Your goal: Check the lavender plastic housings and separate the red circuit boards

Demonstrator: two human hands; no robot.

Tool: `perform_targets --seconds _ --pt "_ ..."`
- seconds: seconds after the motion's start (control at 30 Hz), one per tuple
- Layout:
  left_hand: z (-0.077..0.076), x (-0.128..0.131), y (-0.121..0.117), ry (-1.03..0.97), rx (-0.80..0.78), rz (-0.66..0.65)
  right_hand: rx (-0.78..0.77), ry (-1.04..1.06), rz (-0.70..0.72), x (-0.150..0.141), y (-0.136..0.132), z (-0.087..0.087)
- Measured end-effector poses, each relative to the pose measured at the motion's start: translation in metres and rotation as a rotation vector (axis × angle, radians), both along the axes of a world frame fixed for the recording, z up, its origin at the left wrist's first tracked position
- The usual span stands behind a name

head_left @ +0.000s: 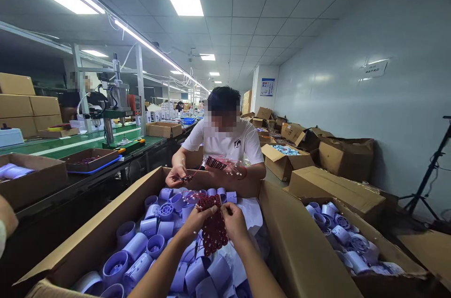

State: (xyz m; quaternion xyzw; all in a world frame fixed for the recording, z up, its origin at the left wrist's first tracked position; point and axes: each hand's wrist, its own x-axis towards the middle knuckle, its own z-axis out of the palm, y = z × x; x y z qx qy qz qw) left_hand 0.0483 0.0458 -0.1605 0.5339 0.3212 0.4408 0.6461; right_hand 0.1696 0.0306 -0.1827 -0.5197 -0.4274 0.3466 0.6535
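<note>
My left hand [198, 221] and my right hand [233, 221] are both closed on a dark red flexible sheet studded with small white beads [213, 230]. The sheet hangs between them over a big open cardboard box [105, 230]. The box is filled with several pale lilac plastic cylinder parts [148, 241]. My left fingers pinch the sheet's upper left edge, my right fingers its upper right edge.
A co-worker in a white T-shirt [225, 143] sits opposite, handling a similar red beaded sheet [215, 163]. A second box of lilac parts [347, 241] stands at right, more cartons behind it. A green bench with a press machine [118, 100] runs along the left. A tripod [428, 176] stands far right.
</note>
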Motion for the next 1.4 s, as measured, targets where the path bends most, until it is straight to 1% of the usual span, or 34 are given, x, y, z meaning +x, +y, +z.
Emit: perform_targets --seconds 0.1,0.2,0.3,0.4,0.5,0.57,0.63,0.7,0.8,0.9,0.97,1.03,1.1,1.2,1.3,1.4 --pt "-0.005 0.003 0.002 0.021 0.001 0.007 -0.033 -0.15 -0.087 -0.001 0.0 -0.003" --pt "-0.01 0.008 0.004 0.026 0.009 0.041 -0.065 -0.194 -0.134 0.0 0.0 -0.003" --pt "-0.012 0.013 0.004 0.004 0.013 0.084 -0.062 -0.228 -0.185 0.0 -0.002 0.0" --pt "-0.01 0.015 -0.001 -0.014 0.03 0.097 -0.026 -0.295 -0.239 -0.001 -0.006 0.004" --pt "-0.007 0.015 -0.006 -0.034 0.047 0.107 0.042 -0.4 -0.32 -0.002 -0.009 0.007" --pt "-0.006 0.016 -0.007 -0.033 0.04 0.117 0.068 -0.427 -0.334 -0.002 -0.01 0.007" --pt "-0.005 0.016 -0.006 -0.02 0.027 0.139 0.067 -0.397 -0.288 -0.002 -0.008 0.006" --pt "-0.003 0.015 -0.003 -0.019 0.019 0.168 0.057 -0.333 -0.205 -0.002 -0.005 0.003" --pt "0.002 0.01 0.001 -0.071 0.012 0.215 0.061 -0.257 -0.102 -0.003 0.0 0.001" --pt "0.006 0.004 0.004 -0.095 0.021 0.24 0.078 -0.209 -0.036 -0.005 0.003 0.0" --pt "0.007 0.001 0.004 -0.08 0.032 0.231 0.066 -0.169 0.002 -0.005 0.003 0.001" --pt "0.007 0.001 0.003 -0.068 0.032 0.214 0.036 -0.164 0.008 -0.004 0.001 0.003" --pt "0.006 0.004 0.001 -0.068 0.02 0.201 0.029 -0.236 -0.036 -0.002 -0.001 0.005" --pt "0.005 0.009 -0.005 -0.075 0.002 0.196 0.058 -0.401 -0.177 -0.001 -0.007 0.007" --pt "0.003 0.012 -0.007 -0.072 0.011 0.2 0.085 -0.505 -0.3 -0.003 -0.011 0.007" --pt "0.001 0.013 -0.005 -0.079 0.018 0.218 0.1 -0.517 -0.326 -0.006 -0.01 0.006"
